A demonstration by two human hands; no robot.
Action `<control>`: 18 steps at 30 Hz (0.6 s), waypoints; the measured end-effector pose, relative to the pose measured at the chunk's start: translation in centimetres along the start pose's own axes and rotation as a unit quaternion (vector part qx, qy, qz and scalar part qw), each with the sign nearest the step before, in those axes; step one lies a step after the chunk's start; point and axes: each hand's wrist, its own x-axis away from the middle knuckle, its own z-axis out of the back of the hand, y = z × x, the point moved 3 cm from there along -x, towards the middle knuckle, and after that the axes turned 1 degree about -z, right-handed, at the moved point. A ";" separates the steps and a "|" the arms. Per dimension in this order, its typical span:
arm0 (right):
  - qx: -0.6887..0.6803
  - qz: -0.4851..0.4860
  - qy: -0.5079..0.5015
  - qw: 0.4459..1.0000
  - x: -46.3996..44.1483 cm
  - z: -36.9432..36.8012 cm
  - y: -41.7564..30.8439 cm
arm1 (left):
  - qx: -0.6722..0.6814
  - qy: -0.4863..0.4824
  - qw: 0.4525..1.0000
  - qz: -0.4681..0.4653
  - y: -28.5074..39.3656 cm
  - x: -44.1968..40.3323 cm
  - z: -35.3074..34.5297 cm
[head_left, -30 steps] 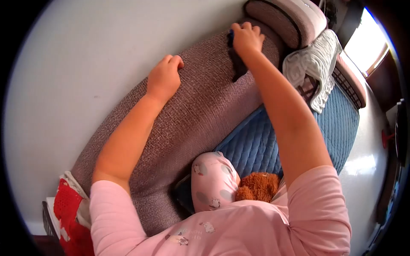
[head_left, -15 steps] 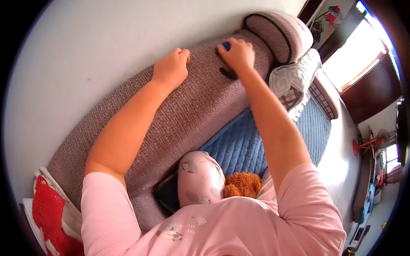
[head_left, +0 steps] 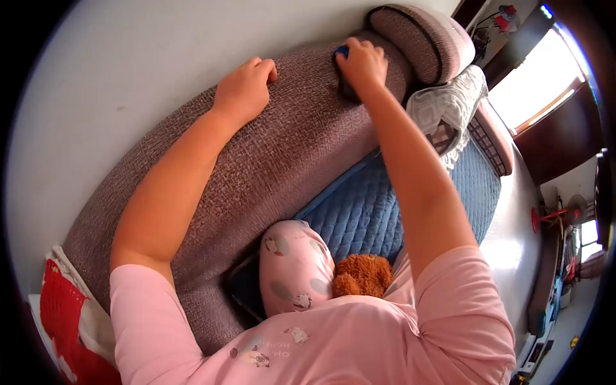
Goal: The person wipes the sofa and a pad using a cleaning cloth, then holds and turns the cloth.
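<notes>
On the top of the brown woven sofa back [head_left: 282, 115], my right hand [head_left: 364, 64] is closed around a small blue and dark object [head_left: 342, 51]. Its dark part shows beneath the hand, against the fabric; its exact kind is hard to make out. My left hand [head_left: 244, 90] rests on the same sofa back, to the left and nearer the wall. The fingers there are curled in, and nothing shows in them.
A striped cushion [head_left: 420, 42] lies at the sofa's far end, beside a folded white-and-grey cloth [head_left: 443, 106]. Blue quilted fabric [head_left: 350, 212] covers the seat. A brown plush toy [head_left: 362, 276] sits by my knee. Red cloth [head_left: 61, 308] lies lower left; the pale wall [head_left: 128, 77] borders the sofa.
My right hand has moved slightly up with the blue and dark object. My left hand has shifted up and left along the sofa back. The view has tilted a little.
</notes>
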 end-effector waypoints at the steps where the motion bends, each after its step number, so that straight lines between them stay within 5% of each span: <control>1: 0.010 -0.007 -0.005 1.000 -1.5 -0.9 0.8 | -0.015 -0.004 1.000 0.004 0.4 -0.1 0.0; 9: 0.092 -0.054 0.002 0.994 -8.7 -5.8 4.8 | -0.042 -0.024 0.999 0.014 1.2 -0.4 0.3; 18: -0.021 0.003 -0.044 0.999 1.7 1.9 -1.8 | -0.030 -0.021 0.999 0.022 1.2 -0.6 0.1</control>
